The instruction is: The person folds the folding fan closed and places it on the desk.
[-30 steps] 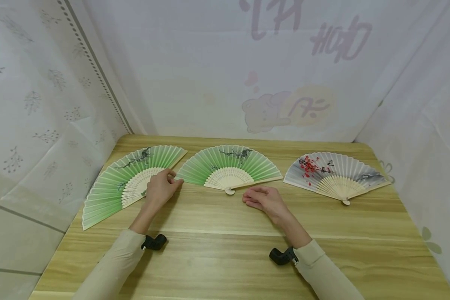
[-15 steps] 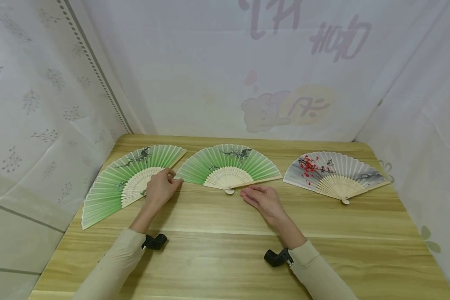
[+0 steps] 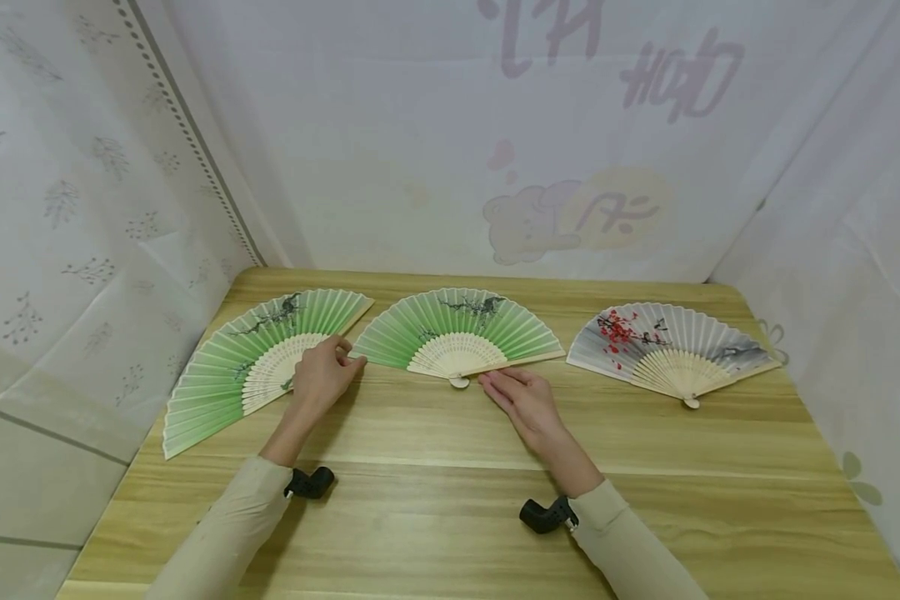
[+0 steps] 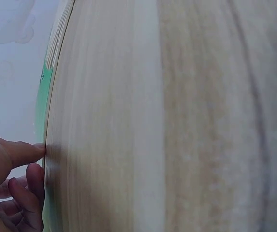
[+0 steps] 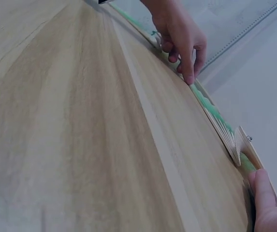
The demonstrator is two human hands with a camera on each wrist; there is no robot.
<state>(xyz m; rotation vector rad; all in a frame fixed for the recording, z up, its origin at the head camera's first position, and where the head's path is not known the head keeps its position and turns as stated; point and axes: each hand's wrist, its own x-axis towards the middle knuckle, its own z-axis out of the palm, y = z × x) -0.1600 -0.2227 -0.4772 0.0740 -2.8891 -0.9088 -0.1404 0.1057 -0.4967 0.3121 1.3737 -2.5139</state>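
Three spread folding fans lie in a row on the wooden table (image 3: 420, 517). In the head view, the middle green folding fan (image 3: 457, 321) has a dark branch print and pale ribs. Its left end is held by my left hand (image 3: 320, 379), with the thumb (image 4: 29, 152) at the edge and the other fingers curled. My right hand (image 3: 528, 408) touches the fan's near right edge stick with fairly straight fingers, just right of the pivot. The right wrist view shows the thumb apart from those fingers. Part of the left green fan (image 3: 217, 392) is hidden behind my left hand.
At the right lies a grey-white fan (image 3: 675, 342) with red blossoms, apart from both hands. Pale printed curtains (image 3: 390, 150) close off the back and sides of the table. Each wrist wears a black camera mount (image 3: 547, 517).
My right hand has moved slightly left and up to the middle fan's edge, and its fingers have straightened. My left hand and the fans stay in place.
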